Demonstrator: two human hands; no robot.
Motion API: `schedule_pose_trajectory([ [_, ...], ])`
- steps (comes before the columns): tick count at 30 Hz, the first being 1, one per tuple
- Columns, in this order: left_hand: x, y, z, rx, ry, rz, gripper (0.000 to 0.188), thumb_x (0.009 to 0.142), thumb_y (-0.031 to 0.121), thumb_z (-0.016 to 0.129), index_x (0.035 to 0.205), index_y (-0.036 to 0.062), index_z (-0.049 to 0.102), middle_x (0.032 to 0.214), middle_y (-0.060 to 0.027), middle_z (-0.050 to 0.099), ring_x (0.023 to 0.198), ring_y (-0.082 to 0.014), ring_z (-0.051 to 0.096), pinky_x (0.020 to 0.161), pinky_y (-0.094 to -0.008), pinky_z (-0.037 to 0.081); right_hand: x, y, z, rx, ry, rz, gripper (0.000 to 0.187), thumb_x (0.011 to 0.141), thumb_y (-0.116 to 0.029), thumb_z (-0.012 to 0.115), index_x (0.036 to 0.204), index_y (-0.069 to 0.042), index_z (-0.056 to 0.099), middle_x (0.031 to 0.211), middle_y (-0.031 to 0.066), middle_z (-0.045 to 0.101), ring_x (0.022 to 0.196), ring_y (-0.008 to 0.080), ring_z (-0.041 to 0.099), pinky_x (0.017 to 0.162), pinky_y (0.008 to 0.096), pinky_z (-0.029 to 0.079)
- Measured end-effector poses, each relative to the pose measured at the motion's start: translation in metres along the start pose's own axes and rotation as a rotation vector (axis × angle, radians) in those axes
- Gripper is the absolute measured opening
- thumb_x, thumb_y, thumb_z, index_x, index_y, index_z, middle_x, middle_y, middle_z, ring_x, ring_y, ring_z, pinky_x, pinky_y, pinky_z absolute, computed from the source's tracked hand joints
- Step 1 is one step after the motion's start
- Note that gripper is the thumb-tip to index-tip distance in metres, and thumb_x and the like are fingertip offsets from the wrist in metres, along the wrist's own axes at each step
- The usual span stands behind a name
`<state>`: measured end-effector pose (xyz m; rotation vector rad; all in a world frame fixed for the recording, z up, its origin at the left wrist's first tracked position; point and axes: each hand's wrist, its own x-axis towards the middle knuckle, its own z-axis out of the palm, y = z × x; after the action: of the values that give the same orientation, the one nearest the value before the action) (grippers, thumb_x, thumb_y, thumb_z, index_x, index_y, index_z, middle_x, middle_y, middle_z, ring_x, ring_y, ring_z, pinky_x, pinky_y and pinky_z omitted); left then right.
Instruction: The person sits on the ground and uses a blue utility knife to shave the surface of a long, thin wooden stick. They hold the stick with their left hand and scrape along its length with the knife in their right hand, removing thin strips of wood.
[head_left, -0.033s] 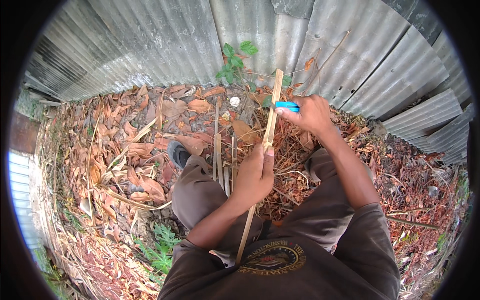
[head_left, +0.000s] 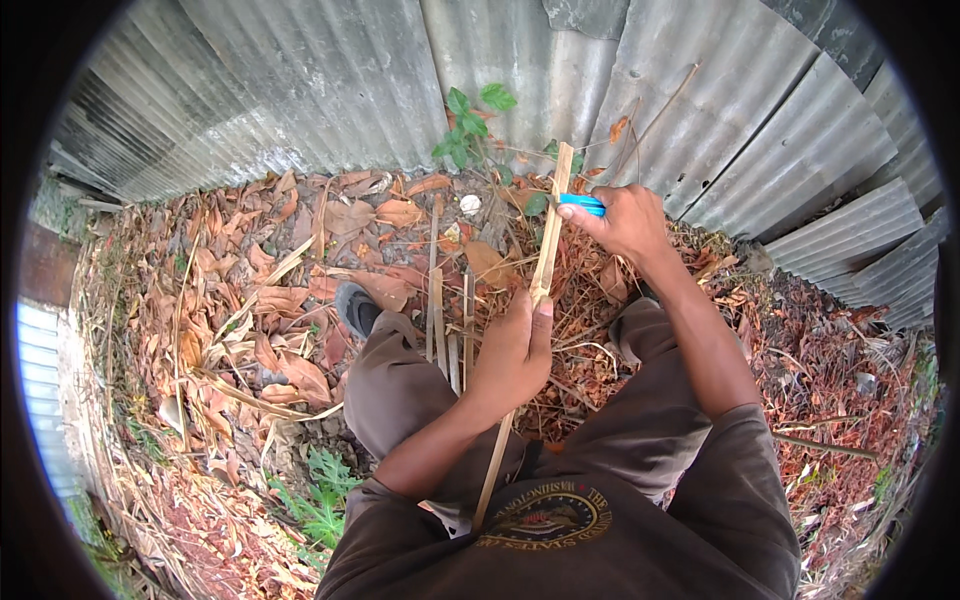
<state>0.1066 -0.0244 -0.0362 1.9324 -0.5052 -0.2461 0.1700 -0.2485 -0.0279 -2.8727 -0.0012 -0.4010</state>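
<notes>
A long, pale bamboo strip [head_left: 553, 235] slants from near my belly up and away to the right. My left hand [head_left: 512, 348] is closed round it at about mid-length, thumb on top. Past that grip, my right hand [head_left: 628, 222] is closed on a blue-handled utility knife [head_left: 583, 204]. The knife's front end lies against the strip's right edge, a little below the far tip. The blade itself is too small or hidden to make out. Below my left hand, the strip's near part [head_left: 494, 463] runs down to my shirt.
Several split strips [head_left: 437, 315] lie on the ground between my feet, left of my left hand. Dry brown leaves [head_left: 300, 375] and twigs cover the soil. A corrugated metal fence [head_left: 330, 90] stands ahead, with a small green plant [head_left: 465, 125] at its foot.
The far end of the strip has tilted slightly to the right. My right hand and the knife have shifted a little right and up with it; my left hand keeps its grip.
</notes>
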Motion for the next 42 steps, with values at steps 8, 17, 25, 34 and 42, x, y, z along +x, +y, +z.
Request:
schedule_pose_trajectory([
  [8, 0.000, -0.007, 0.002, -0.084, -0.064, -0.005, 0.022, 0.100, 0.019, 0.046, 0.089, 0.0000, 0.043, 0.061, -0.0199, 0.049, 0.054, -0.0356, 0.052, 0.053, -0.0446, 0.038, 0.019, 0.029, -0.001, -0.065, 0.079, 0.106, 0.073, 0.078, -0.077, 0.049, 0.072, -0.008, 0.072, 0.054, 0.0152, 0.060, 0.060, 0.0345, 0.064, 0.058, 0.0449, 0.050],
  [17, -0.002, -0.022, -0.006, -0.546, -0.150, -0.196, 0.031, 0.105, 0.031, 0.034, 0.084, 0.0092, 0.042, 0.058, 0.0027, 0.038, 0.047, -0.0063, 0.034, 0.043, -0.0246, 0.030, 0.004, 0.101, -0.028, 0.150, 0.017, 0.557, 0.081, 0.082, -0.077, 0.044, 0.070, 0.000, 0.067, 0.053, 0.0171, 0.056, 0.058, 0.0311, 0.061, 0.059, 0.0436, 0.047],
  [25, 0.007, -0.017, -0.018, -0.869, -0.214, -0.343, 0.032, 0.105, 0.036, 0.033, 0.087, 0.0104, 0.043, 0.056, 0.0032, 0.035, 0.044, -0.0064, 0.032, 0.043, -0.0225, 0.032, -0.042, -0.029, -0.011, 0.184, -0.111, -0.093, 0.065, 0.076, -0.071, 0.059, 0.064, -0.007, 0.064, 0.050, 0.0133, 0.055, 0.052, 0.0347, 0.061, 0.051, 0.0456, 0.047],
  [34, 0.006, -0.008, -0.014, -1.341, -0.360, -0.500, 0.038, 0.103, 0.045, 0.031, 0.080, 0.0161, 0.040, 0.049, 0.0050, 0.029, 0.035, -0.0071, 0.024, 0.044, -0.0245, 0.025, -0.041, -0.028, 0.007, 0.298, 0.029, -0.202, 0.060, 0.076, -0.066, 0.062, 0.063, -0.008, 0.063, 0.049, 0.0100, 0.052, 0.047, 0.0326, 0.057, 0.047, 0.0424, 0.044],
  [42, 0.006, -0.014, -0.010, -1.808, -0.545, -0.518, 0.039, 0.103, 0.045, 0.026, 0.080, 0.0191, 0.043, 0.048, 0.0076, 0.030, 0.034, -0.0059, 0.027, 0.048, -0.0237, 0.025, -0.031, -0.024, 0.006, 0.237, 0.088, -0.320, 0.062, 0.071, -0.068, 0.065, 0.062, -0.007, 0.060, 0.051, 0.0101, 0.052, 0.047, 0.0330, 0.055, 0.045, 0.0419, 0.042],
])
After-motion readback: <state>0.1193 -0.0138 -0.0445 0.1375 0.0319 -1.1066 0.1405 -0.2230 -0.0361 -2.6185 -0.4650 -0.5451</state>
